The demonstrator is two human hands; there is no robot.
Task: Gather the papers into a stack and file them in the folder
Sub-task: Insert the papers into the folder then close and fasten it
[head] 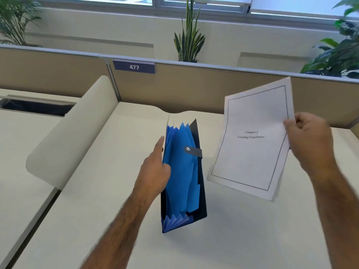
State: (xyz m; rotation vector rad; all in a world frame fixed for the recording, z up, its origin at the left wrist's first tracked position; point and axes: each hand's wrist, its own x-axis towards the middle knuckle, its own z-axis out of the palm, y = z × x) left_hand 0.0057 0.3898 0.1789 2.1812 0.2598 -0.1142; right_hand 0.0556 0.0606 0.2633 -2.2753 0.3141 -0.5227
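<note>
Cubicle desk point(242, 239), cream. Accordion folder point(182, 177) upright at centre, pockets fanned open, long axis running away from viewer. Left hand point(155, 171) flat against folder's left wall, fingers extended, bracing. Right hand point(310, 140) pinching paper stack point(250, 140) aloft just right of folder, nearer for insertion.

You face a pale cream desk top point(120, 191) boxed in by tan fabric cubicle partitions point(204, 88) with grey metal caps; a dark blue number plate reading 477 point(134, 66) hangs on one. Behind them you see a beige wall point(116, 28), green leafy potted plants point(189, 35) and bright daylight windows point(204, 1) above
</note>
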